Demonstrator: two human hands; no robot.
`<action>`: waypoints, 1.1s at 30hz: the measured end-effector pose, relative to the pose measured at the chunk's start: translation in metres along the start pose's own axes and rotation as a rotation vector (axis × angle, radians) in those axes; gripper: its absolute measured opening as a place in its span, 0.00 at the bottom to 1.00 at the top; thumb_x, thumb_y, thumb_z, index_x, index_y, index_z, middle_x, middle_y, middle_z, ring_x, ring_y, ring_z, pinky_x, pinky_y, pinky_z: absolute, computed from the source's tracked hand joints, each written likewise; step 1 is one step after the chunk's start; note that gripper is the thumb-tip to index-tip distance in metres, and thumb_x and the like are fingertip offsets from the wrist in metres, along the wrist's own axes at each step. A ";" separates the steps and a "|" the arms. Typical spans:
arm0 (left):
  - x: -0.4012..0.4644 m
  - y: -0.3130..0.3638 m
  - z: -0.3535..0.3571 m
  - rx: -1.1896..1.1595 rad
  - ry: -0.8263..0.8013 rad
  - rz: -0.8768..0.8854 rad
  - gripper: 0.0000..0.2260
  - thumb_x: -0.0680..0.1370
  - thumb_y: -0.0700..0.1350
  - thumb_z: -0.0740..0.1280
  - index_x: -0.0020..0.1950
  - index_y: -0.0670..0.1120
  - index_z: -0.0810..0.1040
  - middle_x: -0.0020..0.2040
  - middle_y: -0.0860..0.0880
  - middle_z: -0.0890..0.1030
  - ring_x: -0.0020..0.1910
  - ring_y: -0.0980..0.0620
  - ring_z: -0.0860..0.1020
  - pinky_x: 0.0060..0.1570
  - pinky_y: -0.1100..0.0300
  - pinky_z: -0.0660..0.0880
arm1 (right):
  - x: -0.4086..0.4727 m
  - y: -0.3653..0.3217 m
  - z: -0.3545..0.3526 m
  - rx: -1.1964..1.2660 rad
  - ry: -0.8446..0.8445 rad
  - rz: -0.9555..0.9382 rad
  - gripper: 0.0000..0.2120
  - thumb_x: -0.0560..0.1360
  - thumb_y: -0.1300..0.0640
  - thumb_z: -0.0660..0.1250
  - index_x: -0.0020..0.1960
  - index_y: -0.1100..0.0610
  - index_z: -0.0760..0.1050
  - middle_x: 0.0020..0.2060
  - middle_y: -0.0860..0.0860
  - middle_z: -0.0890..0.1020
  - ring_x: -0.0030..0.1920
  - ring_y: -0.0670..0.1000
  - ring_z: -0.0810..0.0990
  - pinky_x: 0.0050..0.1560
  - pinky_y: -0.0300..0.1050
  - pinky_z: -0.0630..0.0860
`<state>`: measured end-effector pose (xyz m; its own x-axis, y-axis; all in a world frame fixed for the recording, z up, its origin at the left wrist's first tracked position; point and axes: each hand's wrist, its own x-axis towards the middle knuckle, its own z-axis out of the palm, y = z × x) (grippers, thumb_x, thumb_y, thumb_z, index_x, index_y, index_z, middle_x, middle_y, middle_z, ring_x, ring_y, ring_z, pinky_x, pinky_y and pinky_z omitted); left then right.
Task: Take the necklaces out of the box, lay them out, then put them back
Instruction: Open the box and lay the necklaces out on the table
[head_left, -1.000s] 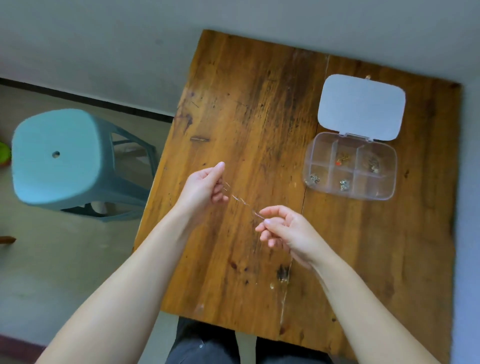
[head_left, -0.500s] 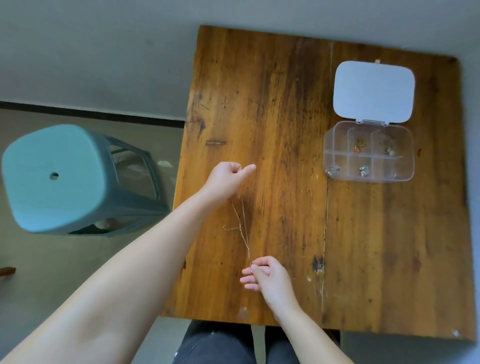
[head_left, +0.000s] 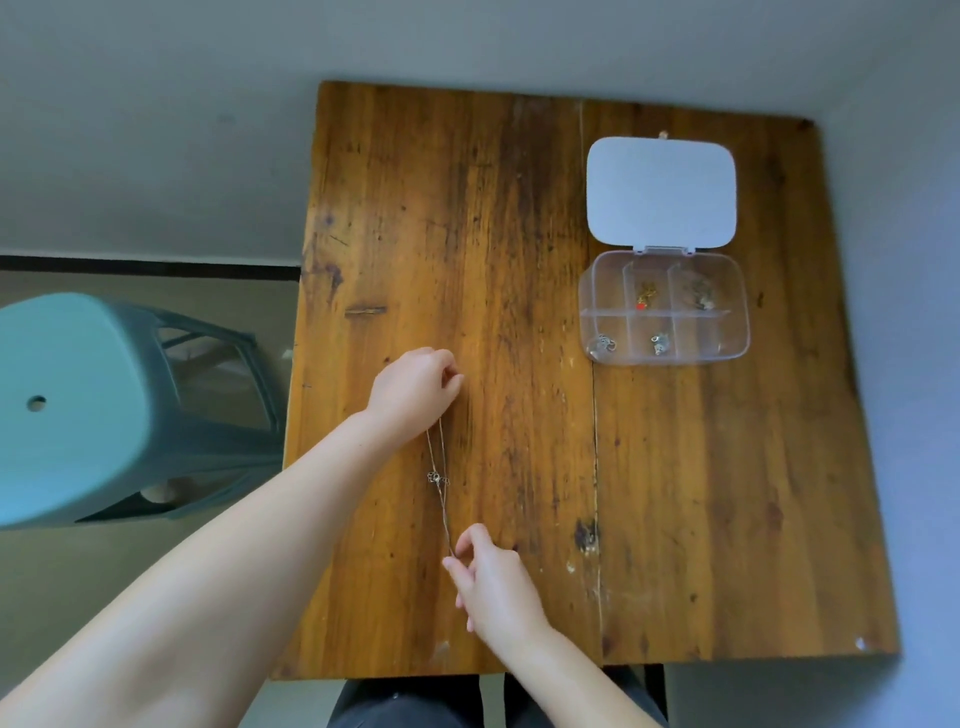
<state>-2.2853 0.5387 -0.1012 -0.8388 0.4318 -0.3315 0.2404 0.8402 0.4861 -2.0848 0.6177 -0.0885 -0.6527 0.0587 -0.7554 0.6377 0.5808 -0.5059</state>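
A thin chain necklace (head_left: 439, 478) with a small pendant is stretched in a straight line down the left part of the wooden table (head_left: 519, 260). My left hand (head_left: 415, 387) pinches its far end, my right hand (head_left: 485, 577) pinches its near end. The clear compartment box (head_left: 737, 332) stands open at the back right, its white lid (head_left: 661, 189) folded flat behind it. Several of its compartments hold small necklaces, one with a red piece (head_left: 644, 297).
A teal plastic stool (head_left: 78, 410) stands on the floor to the left of the table. A grey wall runs behind the table. My dark trousers (head_left: 415, 701) show below the table's near edge.
The necklace went from hanging slanted between my raised hands to lying stretched lengthwise near the table. My hands drew apart, the left away from me, the right toward me.
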 end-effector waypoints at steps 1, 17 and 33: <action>0.000 0.002 0.002 0.046 0.014 -0.002 0.08 0.78 0.47 0.62 0.48 0.44 0.77 0.44 0.47 0.76 0.44 0.46 0.74 0.38 0.52 0.75 | 0.002 -0.001 -0.014 0.038 0.008 -0.026 0.04 0.79 0.50 0.61 0.53 0.48 0.69 0.35 0.48 0.81 0.25 0.41 0.75 0.31 0.34 0.76; 0.026 0.137 0.060 -0.048 0.162 0.095 0.19 0.78 0.48 0.62 0.68 0.48 0.66 0.58 0.47 0.77 0.56 0.47 0.73 0.45 0.52 0.75 | 0.148 -0.008 -0.312 -0.851 0.229 -0.249 0.22 0.76 0.65 0.54 0.68 0.55 0.68 0.59 0.58 0.74 0.51 0.61 0.77 0.42 0.50 0.74; 0.029 0.154 0.073 -0.145 0.239 -0.022 0.11 0.81 0.43 0.58 0.62 0.46 0.71 0.54 0.45 0.80 0.52 0.45 0.76 0.44 0.53 0.75 | 0.164 0.006 -0.319 -0.848 0.126 -0.387 0.09 0.76 0.50 0.61 0.52 0.54 0.73 0.44 0.51 0.77 0.42 0.53 0.76 0.40 0.50 0.77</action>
<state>-2.2372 0.7039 -0.0948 -0.9386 0.3101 -0.1514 0.1630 0.7852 0.5974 -2.3186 0.8895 -0.0820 -0.8281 -0.2038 -0.5223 -0.1115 0.9728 -0.2029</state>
